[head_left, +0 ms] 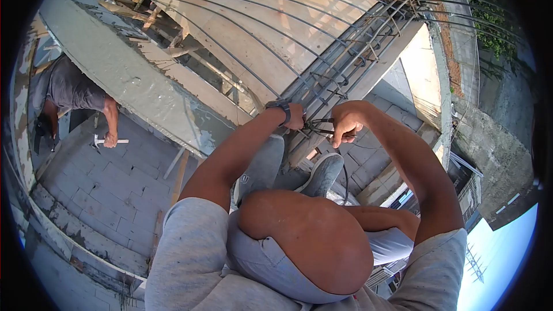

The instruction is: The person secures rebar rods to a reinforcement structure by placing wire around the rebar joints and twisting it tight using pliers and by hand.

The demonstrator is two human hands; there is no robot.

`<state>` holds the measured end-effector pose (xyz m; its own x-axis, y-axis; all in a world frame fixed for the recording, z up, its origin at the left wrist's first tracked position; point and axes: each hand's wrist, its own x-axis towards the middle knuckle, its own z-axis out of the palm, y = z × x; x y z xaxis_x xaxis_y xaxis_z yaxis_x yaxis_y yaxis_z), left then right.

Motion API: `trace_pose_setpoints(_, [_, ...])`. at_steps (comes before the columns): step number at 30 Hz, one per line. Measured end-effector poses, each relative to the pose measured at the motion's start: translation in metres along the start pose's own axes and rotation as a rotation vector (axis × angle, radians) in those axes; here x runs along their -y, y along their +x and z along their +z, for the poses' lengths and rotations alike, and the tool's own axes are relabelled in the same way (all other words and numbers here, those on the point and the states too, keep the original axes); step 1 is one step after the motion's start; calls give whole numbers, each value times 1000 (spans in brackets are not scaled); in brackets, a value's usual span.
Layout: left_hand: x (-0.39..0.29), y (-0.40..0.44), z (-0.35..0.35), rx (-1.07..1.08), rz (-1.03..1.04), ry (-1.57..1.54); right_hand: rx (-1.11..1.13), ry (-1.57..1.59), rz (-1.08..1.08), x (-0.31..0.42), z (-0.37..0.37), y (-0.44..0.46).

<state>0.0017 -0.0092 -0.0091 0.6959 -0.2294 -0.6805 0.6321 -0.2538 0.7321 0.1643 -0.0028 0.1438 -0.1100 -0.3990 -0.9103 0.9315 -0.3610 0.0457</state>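
My left hand (295,116), with a dark watch (280,109) at its wrist, is closed at the end of the rebar cage (351,60). What its fingers hold is hidden. Close beside it, my right hand (348,121) grips the handles of dark pincers (320,127), whose jaws point left toward the left hand and the bar ends. Thin wire hangs near the right hand. Both hands work just past my shoes (324,174), above the edge of a formwork beam.
Long steel bars (247,31) fan over plywood sheets (253,6). A fresh concrete beam (132,69) runs at left. Below it, another person (75,89) holds a hammer (109,140) above a block floor (106,196). A drop to the street lies at right.
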Motion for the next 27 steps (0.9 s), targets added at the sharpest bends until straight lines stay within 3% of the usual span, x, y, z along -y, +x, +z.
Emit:
trace_pose_setpoints(2, [-12,-19,-11,16,6,-64,68,217,-51,-32,8,22])
trace_pose_setpoints(5, [0,-4,-2,-1,-19,-98,-222,-12,-121,-11,22,-10])
trace_pose_setpoints(9, [-10,-17,-14,43,-18,-86,-1123,-965,-75,20,70,-8])
trace_pose_setpoints(10, [-7,-16,-12,41,-3,-108,-1088,-1150,3,26,70,-13])
trace_pose_setpoints(13, [-1,-8,-9,48,10,-116,-914,-1167,8,15,56,-5])
trace_pose_setpoints(16, [-1,-5,-7,50,20,-126,-936,-762,-48,-17,31,15])
trace_pose_setpoints(20, [1,-4,-2,-2,1,-127,-885,-606,-82,-44,8,23])
trace_pose_setpoints(23, [-2,-9,-7,62,16,-212,-1111,-737,-349,-65,9,44])
trace_pose_setpoints(27, [-2,2,-4,41,-24,-86,-754,-620,-131,-23,9,4])
